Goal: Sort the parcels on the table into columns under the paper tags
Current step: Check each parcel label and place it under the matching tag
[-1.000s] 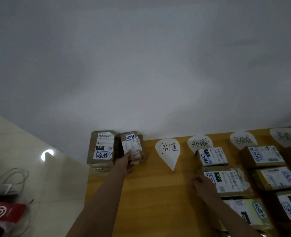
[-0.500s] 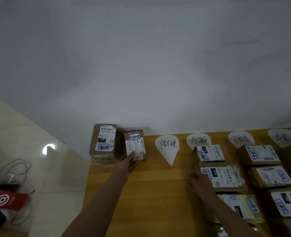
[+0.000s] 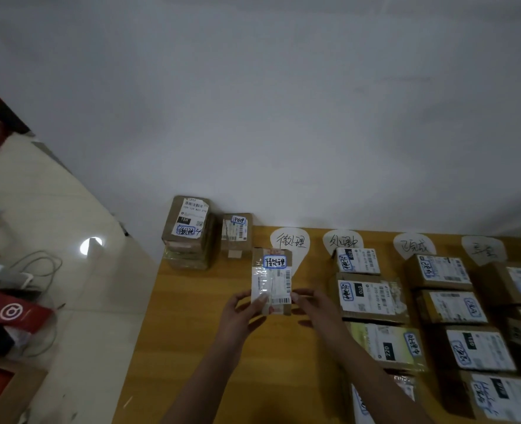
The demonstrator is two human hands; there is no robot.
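Wooden table [image 3: 210,347] against white wall [image 3: 283,117], glossy pale floor [image 3: 54,209] leftward.

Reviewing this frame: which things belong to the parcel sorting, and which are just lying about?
Belongs to the job: held parcel, gripped by left hand and right hand; paper tags; sorted parcels in columns; waiting stacks at the table's far corner.
Lying about: red packaging and cables on the floor, left of the table.
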